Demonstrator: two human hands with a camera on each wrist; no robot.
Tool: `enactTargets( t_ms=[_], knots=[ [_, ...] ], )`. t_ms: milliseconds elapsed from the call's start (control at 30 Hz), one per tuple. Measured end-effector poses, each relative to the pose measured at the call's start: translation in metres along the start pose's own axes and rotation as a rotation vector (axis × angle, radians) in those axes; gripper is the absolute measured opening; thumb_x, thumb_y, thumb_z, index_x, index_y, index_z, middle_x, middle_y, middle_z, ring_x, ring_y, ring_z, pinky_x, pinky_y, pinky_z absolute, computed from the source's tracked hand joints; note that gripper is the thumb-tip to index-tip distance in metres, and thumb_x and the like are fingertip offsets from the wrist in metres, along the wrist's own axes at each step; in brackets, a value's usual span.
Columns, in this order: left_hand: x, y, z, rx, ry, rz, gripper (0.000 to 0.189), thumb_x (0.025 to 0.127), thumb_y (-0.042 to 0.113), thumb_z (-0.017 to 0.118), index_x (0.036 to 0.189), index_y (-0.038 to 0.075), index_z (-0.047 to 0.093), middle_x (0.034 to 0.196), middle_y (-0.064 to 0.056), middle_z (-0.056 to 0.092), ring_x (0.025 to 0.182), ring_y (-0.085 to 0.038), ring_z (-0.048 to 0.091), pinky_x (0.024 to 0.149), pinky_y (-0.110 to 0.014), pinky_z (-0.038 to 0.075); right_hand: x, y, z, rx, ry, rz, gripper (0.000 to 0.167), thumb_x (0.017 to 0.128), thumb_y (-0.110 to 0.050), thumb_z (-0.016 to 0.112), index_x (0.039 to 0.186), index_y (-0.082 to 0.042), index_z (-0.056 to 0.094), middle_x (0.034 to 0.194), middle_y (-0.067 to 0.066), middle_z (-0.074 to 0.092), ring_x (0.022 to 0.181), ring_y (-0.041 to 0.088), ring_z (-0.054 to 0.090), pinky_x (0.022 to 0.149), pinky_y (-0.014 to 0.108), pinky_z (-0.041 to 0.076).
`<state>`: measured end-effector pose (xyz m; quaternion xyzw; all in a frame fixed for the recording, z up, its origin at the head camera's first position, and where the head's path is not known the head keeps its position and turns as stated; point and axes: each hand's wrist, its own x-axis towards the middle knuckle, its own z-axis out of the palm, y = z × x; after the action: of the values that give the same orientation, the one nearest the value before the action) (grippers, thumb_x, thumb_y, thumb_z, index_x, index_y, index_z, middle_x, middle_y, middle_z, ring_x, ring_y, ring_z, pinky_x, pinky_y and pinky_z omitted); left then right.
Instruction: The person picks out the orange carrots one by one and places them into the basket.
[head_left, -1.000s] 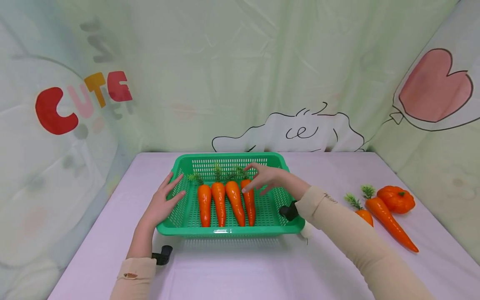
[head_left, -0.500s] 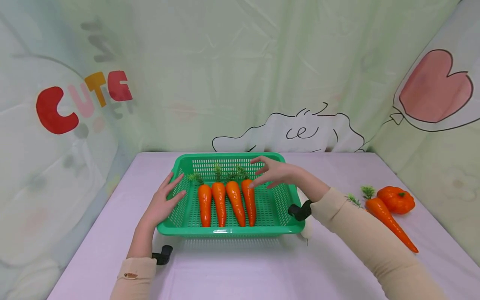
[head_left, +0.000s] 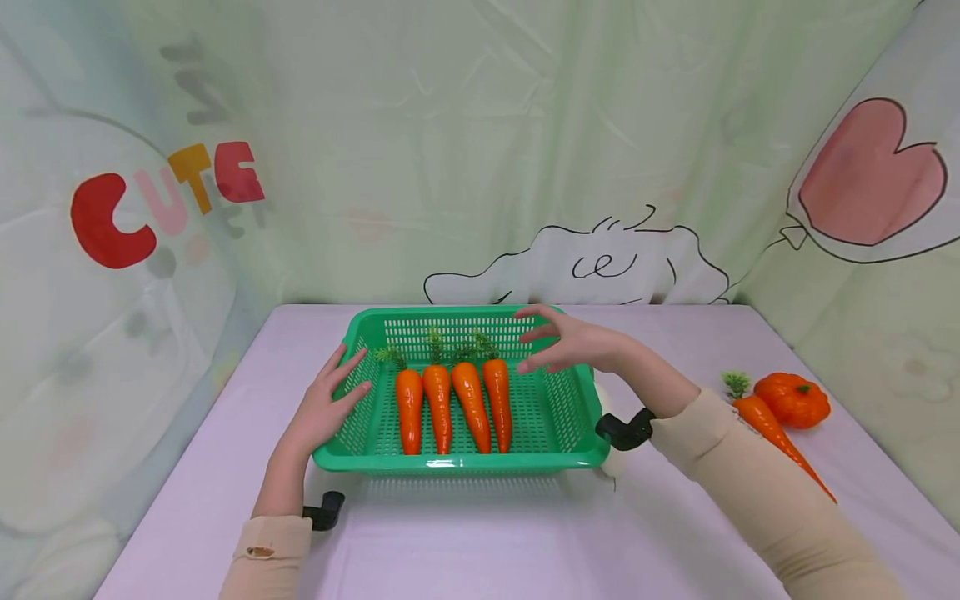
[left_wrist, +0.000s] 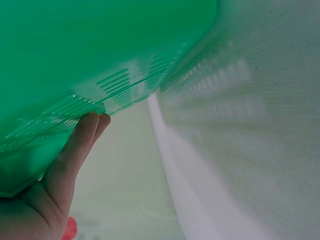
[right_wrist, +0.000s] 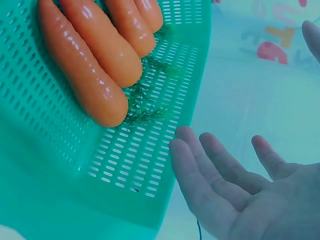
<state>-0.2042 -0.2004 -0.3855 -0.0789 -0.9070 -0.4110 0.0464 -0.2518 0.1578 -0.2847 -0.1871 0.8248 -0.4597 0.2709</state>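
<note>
The left hand [head_left: 322, 408], fingers extended, touches the left side of a green basket [head_left: 461, 462], where four carrots [head_left: 470, 406] lie in a row. The right hand [head_left: 573, 343], loosely spread and holding nothing, hovers above its right part (a pumpkin [head_left: 791, 400] sits farther right).

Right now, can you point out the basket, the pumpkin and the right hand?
Basket [head_left: 457, 462]: head view, on its front rim.
Pumpkin [head_left: 787, 402]: head view, on its orange body.
Right hand [head_left: 567, 342]: head view, on its middle.
</note>
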Motion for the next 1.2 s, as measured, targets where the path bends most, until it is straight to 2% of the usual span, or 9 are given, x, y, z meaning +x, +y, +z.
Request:
enactTargets(
  t_ms=[200, 400, 667, 1000, 1200],
  knots=[
    [0.0, 0.0, 0.0, 0.001, -0.002, -0.001, 0.055, 0.093, 0.034, 0.052, 0.143, 0.017, 0.034, 0.152, -0.011, 0.01, 0.136, -0.038, 0.011, 0.099, -0.065, 0.02, -0.011, 0.004, -0.004, 0.003, -0.002, -0.042, 0.083, 0.079, -0.021, 0.072, 0.142, -0.011, 0.018, 0.138, 0.022, 0.036, 0.108, 0.03, 0.055, 0.09, 0.046, 0.043],
    [0.0, -0.001, 0.0, 0.0, 0.0, 0.0, 0.056, 0.093, 0.035, 0.051, 0.143, 0.017, 0.034, 0.152, -0.011, 0.01, 0.136, -0.038, 0.011, 0.099, -0.065, 0.019, -0.021, 0.007, -0.007, -0.005, 0.017, -0.047, 0.08, 0.079, -0.021, 0.072, 0.14, -0.014, 0.021, 0.138, 0.02, 0.038, 0.114, 0.033, 0.05, 0.092, 0.047, 0.042],
    [-0.001, -0.001, -0.001, 0.004, 0.003, 0.009, 0.056, 0.093, 0.035, 0.051, 0.143, 0.016, 0.034, 0.152, -0.012, 0.01, 0.136, -0.039, 0.011, 0.099, -0.065, 0.019, -0.034, 0.011, -0.012, 0.003, 0.042, -0.065, 0.08, 0.08, -0.02, 0.071, 0.141, -0.013, 0.02, 0.137, 0.021, 0.038, 0.114, 0.033, 0.051, 0.092, 0.047, 0.042],
    [-0.001, 0.001, -0.001, 0.002, -0.001, 0.003, 0.054, 0.094, 0.031, 0.052, 0.142, 0.015, 0.035, 0.152, -0.012, 0.01, 0.136, -0.039, 0.01, 0.098, -0.065, 0.019, -0.055, 0.016, -0.017, -0.005, 0.08, -0.093, 0.08, 0.081, -0.019, 0.069, 0.143, -0.012, 0.018, 0.137, 0.025, 0.036, 0.115, 0.041, 0.047, 0.092, 0.051, 0.041],
    [0.0, -0.001, 0.0, 0.003, -0.001, 0.005, 0.054, 0.094, 0.031, 0.052, 0.142, 0.015, 0.035, 0.152, -0.012, 0.01, 0.136, -0.039, 0.011, 0.099, -0.065, 0.019, -0.065, 0.018, -0.019, -0.004, 0.106, -0.108, 0.08, 0.081, -0.017, 0.07, 0.141, -0.01, 0.018, 0.137, 0.028, 0.034, 0.115, 0.042, 0.047, 0.09, 0.049, 0.043]
  ],
)
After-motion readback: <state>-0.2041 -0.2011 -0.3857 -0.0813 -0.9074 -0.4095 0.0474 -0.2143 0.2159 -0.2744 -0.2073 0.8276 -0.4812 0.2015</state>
